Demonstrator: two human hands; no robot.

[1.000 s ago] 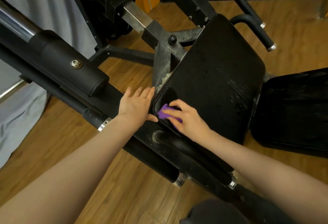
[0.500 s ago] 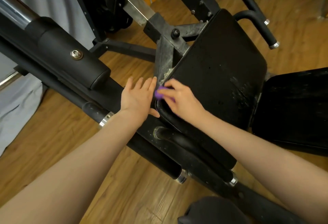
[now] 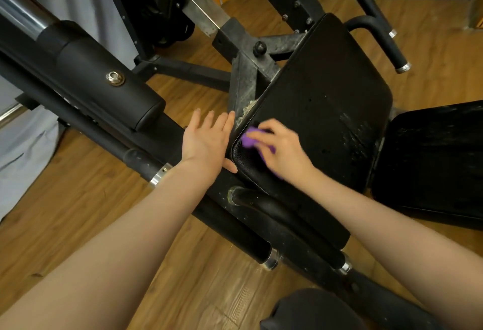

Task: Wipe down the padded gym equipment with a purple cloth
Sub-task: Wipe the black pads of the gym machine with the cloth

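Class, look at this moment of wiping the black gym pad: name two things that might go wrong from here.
1. The purple cloth is bunched small under the right hand, so much of the pad may get missed.
2. Crumbly debris sits at the pad's edge beside the left hand; wiping there might smear it across the pad.

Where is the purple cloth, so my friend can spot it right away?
Find the big black seat pad in the middle of the gym machine. At its near left corner, the right hand holds the purple cloth against it. It is the only bright purple thing among black parts.
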